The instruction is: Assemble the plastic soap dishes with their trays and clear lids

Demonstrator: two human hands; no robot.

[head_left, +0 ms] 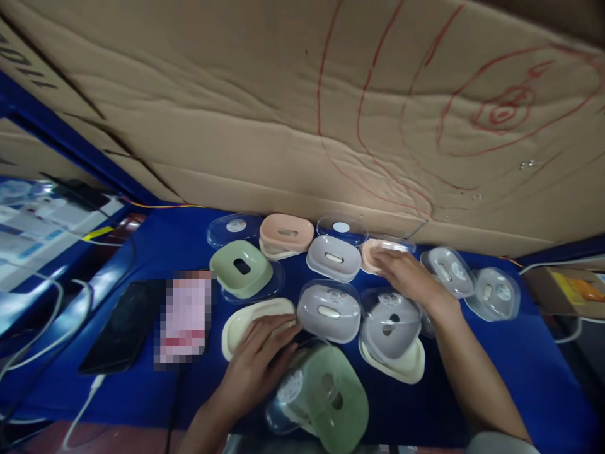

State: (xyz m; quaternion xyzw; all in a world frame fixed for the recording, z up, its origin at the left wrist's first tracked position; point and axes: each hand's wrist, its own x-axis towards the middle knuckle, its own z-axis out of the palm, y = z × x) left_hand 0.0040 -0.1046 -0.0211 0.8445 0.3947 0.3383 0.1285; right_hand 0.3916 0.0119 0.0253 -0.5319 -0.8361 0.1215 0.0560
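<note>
My left hand lies over a cream oval soap dish part, fingers stretched and resting across its right side. My right hand reaches to the back, its extended fingers touching a peach soap dish. A clear lid shows just behind those fingers. Nearest my left wrist, a green soap dish stands tilted with a clear lid against it. Between my hands is a grey soap dish under a clear lid. Another grey soap dish leans on a cream base.
More soap dish parts in green, peach and grey lie further back. Two lidded dishes, one grey, sit at the right. A phone with a cable is at the left. A cardboard wall rises behind the blue table.
</note>
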